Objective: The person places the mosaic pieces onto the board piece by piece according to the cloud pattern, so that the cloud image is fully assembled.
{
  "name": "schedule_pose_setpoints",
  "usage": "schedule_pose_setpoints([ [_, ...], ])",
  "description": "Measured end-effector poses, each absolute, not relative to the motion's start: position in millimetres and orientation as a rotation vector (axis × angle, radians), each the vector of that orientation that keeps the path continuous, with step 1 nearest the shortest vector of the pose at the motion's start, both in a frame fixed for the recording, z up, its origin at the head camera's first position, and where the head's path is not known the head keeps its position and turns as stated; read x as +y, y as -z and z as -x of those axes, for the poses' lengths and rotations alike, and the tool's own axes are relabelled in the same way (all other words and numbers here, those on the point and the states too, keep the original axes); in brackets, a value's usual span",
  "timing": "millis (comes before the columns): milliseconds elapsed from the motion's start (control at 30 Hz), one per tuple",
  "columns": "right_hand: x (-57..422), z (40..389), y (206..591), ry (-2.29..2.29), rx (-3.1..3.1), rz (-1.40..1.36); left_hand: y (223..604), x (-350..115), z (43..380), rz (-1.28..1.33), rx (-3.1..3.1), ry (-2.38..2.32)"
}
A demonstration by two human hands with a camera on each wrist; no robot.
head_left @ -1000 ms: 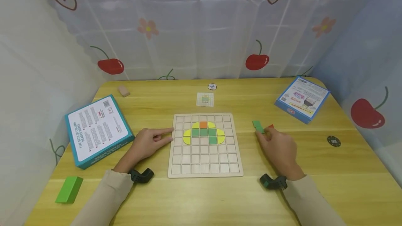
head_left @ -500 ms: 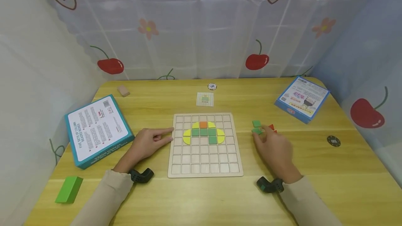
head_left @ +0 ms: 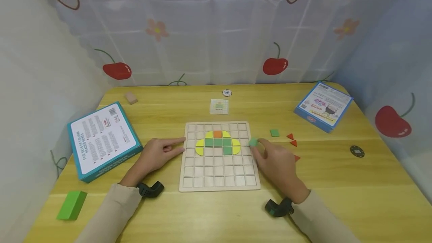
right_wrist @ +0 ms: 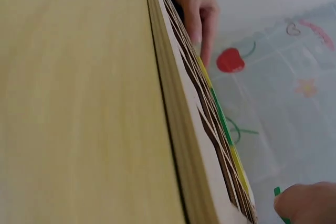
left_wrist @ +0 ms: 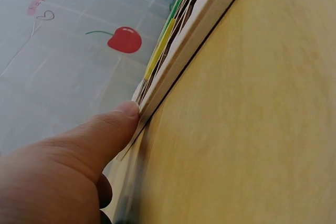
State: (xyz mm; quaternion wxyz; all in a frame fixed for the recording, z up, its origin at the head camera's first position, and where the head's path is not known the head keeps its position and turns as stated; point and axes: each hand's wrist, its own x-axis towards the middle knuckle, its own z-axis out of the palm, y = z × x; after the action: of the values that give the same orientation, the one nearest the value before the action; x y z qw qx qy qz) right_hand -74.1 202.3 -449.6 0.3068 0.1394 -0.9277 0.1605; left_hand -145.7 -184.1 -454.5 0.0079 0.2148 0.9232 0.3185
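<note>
A square wooden grid board (head_left: 219, 171) lies mid-table, holding yellow quarter-round tiles (head_left: 200, 150), green square tiles (head_left: 218, 142) and one orange square tile (head_left: 217, 134). My left hand (head_left: 158, 153) rests at its left edge; in the left wrist view the thumb (left_wrist: 123, 116) touches the rim. Over the board's right edge my right hand (head_left: 278, 164) pinches a green square tile (head_left: 254, 142) between thumb and forefinger. That tile also shows edge-on at the fingertips in the right wrist view. Another green square tile (head_left: 275, 133) lies right of the board, near several red triangle tiles (head_left: 294, 143).
A small pattern card (head_left: 219, 107) and a white chip (head_left: 227, 93) lie behind the board. A teal box (head_left: 104, 138) stands left, a blue box (head_left: 324, 106) back right. A green block (head_left: 72, 205), a wooden block (head_left: 131, 98) and a black chip (head_left: 357, 151) lie farther out.
My right hand has picked a green square tile from the loose pieces and carried it left to the board's edge, uncovering the red triangles. The left hand has stayed in place.
</note>
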Motion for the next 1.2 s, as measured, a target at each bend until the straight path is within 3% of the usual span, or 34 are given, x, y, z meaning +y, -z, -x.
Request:
schedule_pose_setpoints([
  [467, 133, 86, 448, -0.583, -2.578, -0.668, 455, -181, 146, -0.701, 2.88, -1.01],
  [933, 131, 87, 457, -0.663, -2.542, -0.685, 454, -182, 146, -0.707, 2.877, -1.009],
  [1200, 140, 89, 461, -0.966, -2.248, -0.606, 454, -184, 146, -0.691, 2.878, -1.003],
])
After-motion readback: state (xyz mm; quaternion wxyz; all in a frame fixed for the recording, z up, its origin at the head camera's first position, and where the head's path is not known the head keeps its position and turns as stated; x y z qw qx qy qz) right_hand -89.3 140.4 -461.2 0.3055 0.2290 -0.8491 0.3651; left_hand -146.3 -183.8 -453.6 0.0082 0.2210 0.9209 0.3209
